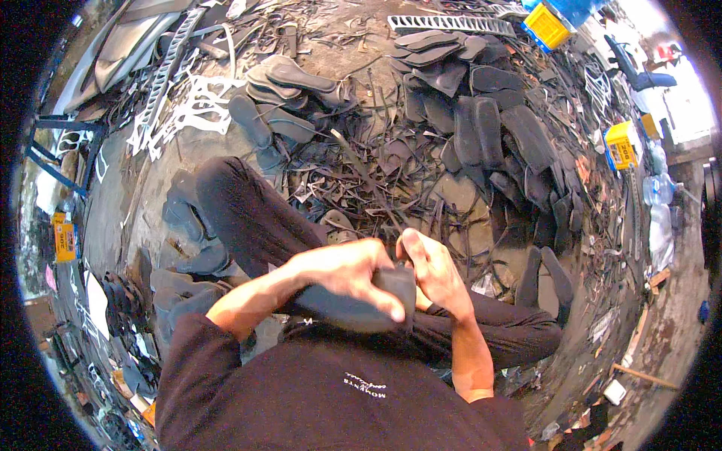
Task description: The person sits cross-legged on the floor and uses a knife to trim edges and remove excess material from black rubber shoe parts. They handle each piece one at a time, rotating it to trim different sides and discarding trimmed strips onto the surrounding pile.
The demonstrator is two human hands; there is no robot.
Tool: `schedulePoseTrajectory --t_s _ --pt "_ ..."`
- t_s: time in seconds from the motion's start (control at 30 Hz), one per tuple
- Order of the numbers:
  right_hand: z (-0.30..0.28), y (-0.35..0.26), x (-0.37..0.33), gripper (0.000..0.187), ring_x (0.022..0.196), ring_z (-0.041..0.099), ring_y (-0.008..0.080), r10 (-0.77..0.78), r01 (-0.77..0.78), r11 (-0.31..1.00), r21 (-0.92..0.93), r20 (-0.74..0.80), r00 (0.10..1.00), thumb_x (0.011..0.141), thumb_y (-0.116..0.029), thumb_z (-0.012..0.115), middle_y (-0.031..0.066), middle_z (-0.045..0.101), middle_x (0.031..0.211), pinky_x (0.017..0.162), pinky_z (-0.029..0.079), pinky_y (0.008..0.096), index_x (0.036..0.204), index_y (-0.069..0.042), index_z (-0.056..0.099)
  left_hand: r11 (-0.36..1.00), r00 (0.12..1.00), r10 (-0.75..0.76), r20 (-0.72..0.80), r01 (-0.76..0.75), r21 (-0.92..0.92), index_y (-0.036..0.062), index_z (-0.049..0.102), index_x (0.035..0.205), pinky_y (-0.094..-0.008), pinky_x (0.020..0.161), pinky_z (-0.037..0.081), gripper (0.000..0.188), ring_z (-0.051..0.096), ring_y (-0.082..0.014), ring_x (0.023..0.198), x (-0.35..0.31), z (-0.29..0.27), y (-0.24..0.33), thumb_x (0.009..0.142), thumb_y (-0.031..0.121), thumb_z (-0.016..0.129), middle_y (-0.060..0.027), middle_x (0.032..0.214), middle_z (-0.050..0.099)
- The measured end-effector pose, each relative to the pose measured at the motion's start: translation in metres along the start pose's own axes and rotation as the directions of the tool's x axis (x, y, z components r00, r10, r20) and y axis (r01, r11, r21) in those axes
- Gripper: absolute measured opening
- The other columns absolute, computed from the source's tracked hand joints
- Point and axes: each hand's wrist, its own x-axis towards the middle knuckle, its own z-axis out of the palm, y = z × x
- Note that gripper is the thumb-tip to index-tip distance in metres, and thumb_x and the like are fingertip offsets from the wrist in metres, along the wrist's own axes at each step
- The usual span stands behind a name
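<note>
Thumb-over grip: our L hand [350,272] holds dark sole-like pc [342,307]; our R hand [438,276] curls by its end, contents unclear.

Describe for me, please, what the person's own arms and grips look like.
The left sleeve and right sleeve belong to a dark shirt and look plain, with loose openings near the elbows. Below them, the left forearm and right forearm are uncovered. The left grip and right grip are ungloved, and no watch or bracelet shows.
</note>
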Motion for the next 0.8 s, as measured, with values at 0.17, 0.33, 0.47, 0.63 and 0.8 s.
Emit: schedulePoseTrajectory --t_s 0.17,0.33,0.47,0.63,0.8 --pt "-0.016 0.016 -0.006 0.064 0.051 0.039 0.0039 0.122 -0.099 0.869 0.485 -0.016 0.992 0.112 -0.067 0.036 -0.0055 0.046 0.064 0.046 0.033 0.0239 0.095 -0.011 0.061 0.941 0.313 -0.259 -0.914 -0.132 -0.312 0.0051 0.079 0.087 -0.03 0.061 0.049 0.031 0.061 -0.0079 0.069 -0.029 -0.046 -0.031 0.091 0.035 0.087 0.0021 0.076 0.07" --pt "0.012 0.021 0.006 0.061 0.048 0.039 0.0039 0.136 -0.108 0.891 0.44 -0.033 0.99 0.114 -0.064 0.036 -0.0053 0.045 0.062 0.045 0.033 0.0221 0.096 -0.009 0.059 0.804 0.058 -0.376 -0.925 -0.475 -0.357 0.005 0.074 0.11 -0.0287 0.063 0.051 0.032 0.067 -0.0135 0.072 -0.035 -0.03 -0.042 0.09 0.026 0.089 -0.002 0.095 0.074" --pt "0.065 0.015 0.011 0.055 0.047 0.05 0.0092 -0.15 0.16 0.986 0.05 -0.165 0.975 0.114 -0.055 0.045 -0.0013 0.045 0.062 0.046 0.042 0.0287 0.099 -0.004 0.059 0.602 0.088 -0.553 -0.828 -0.645 -0.471 0.0158 0.068 0.113 -0.026 0.067 0.048 0.035 0.064 -0.0074 0.089 -0.019 0.008 -0.043 0.09 0.032 0.089 0.0052 0.103 0.069" --pt "0.088 0.034 -0.015 0.053 0.06 0.072 0.0256 -0.154 0.125 0.977 -0.17 -0.167 0.974 0.115 -0.051 0.04 0.0124 0.067 0.067 0.061 0.05 0.0391 0.104 -0.003 0.061 0.502 0.089 -0.595 -0.799 -0.735 -0.456 0.0179 0.068 0.111 -0.0271 0.065 0.052 0.037 0.067 -0.0072 0.082 -0.009 0.017 -0.039 0.091 0.042 0.089 0.0057 0.098 0.072" --pt "0.081 0.042 -0.031 0.045 0.072 0.067 0.0436 -0.201 0.177 0.965 -0.192 -0.116 0.973 0.114 -0.045 0.048 0.0221 0.063 0.071 0.068 0.05 0.0512 0.103 -0.004 0.063 0.513 0.143 -0.546 -0.826 -0.721 -0.465 0.0178 0.067 0.11 -0.0273 0.065 0.051 0.035 0.066 -0.0074 0.078 -0.017 0.025 -0.048 0.092 0.039 0.088 0.006 0.095 0.07"
